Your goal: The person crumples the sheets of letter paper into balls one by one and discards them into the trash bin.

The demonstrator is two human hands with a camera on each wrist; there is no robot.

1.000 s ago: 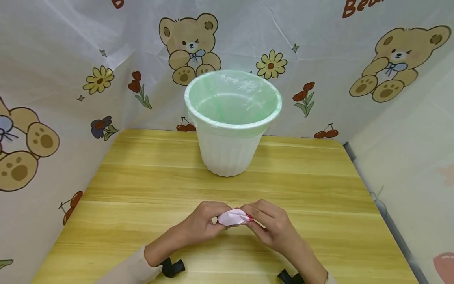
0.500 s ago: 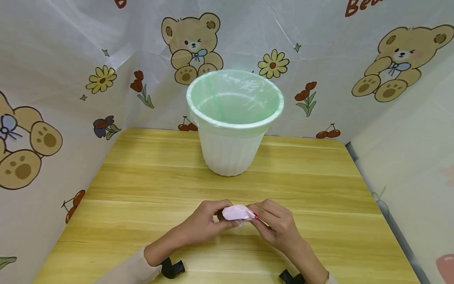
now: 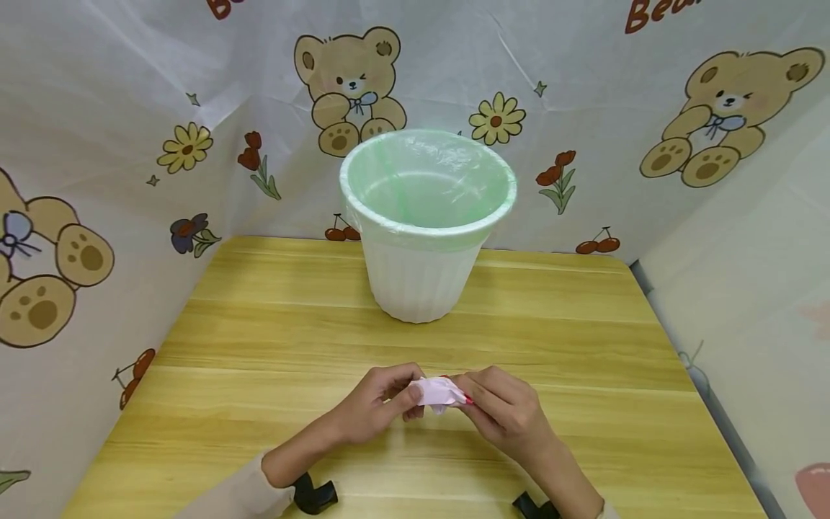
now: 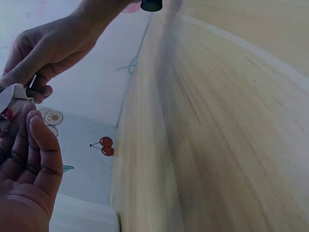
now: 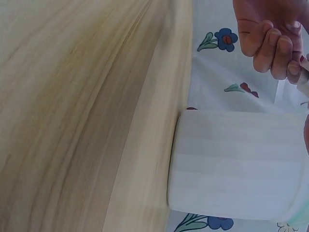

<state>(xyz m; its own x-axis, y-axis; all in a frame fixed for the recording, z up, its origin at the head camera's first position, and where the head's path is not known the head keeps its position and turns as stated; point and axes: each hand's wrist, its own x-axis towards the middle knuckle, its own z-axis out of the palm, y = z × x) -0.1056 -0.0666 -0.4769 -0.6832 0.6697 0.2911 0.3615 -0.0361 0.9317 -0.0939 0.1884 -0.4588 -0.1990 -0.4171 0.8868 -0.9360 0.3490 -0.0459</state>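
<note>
A small crumpled pinkish-white wrapper [image 3: 439, 391] with red bits is held between both hands above the front part of the table [image 3: 292, 346]. My left hand [image 3: 376, 404] grips its left end, thumb on top. At the other end my right hand [image 3: 509, 404] pinches it by the red edge. In the left wrist view, the white and red wrapper [image 4: 10, 99] shows at the left border between the fingers. The right wrist view catches the curled fingers of my left hand [image 5: 273, 46] and only a sliver of the wrapper [image 5: 304, 79]. Whether anything is inside the wrapper I cannot tell.
A white ribbed bin [image 3: 418, 281] lined with a pale green bag [image 3: 434, 187] stands at the back of the table. White cloth [image 3: 441, 65] printed with bears, flowers and cherries hangs behind and at the sides. Black straps [image 3: 315, 496] show by the wrists.
The wrapper has shifted slightly to the right and changed shape. My left thumb has moved from below the wrapper onto its front. The bin has stayed put.
</note>
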